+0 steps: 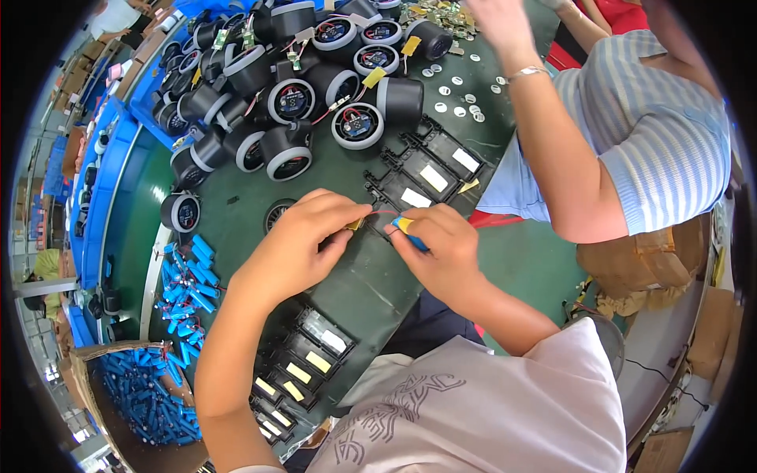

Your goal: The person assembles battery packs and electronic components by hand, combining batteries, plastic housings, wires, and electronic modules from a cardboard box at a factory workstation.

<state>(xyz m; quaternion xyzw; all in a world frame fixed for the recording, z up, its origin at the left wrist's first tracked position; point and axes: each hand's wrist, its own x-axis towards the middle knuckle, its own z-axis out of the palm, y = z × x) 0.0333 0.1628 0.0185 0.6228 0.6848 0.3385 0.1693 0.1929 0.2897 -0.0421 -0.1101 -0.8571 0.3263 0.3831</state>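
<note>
Over the table's near edge my two hands face each other, a short red wire [383,211] stretched between their fingertips. My right hand [445,256] is closed round a blue cylindrical battery [416,241] with a yellow patch at its end. My left hand [303,244] pinches the wire's other end, beside a small yellow piece [355,225] partly hidden by the fingers; what that piece is I cannot make out. Just beyond the hands lie black plastic housings [398,175] with white pads. A round black part [277,214] sits by my left hand.
Black cylindrical units [292,98] with grey rims are heaped at the back left. Loose blue batteries [188,288] lie left, above a cardboard box [95,394] of more. More housings [307,355] lie near my left forearm. At right a co-worker's arm [560,142] reaches over white discs [457,80].
</note>
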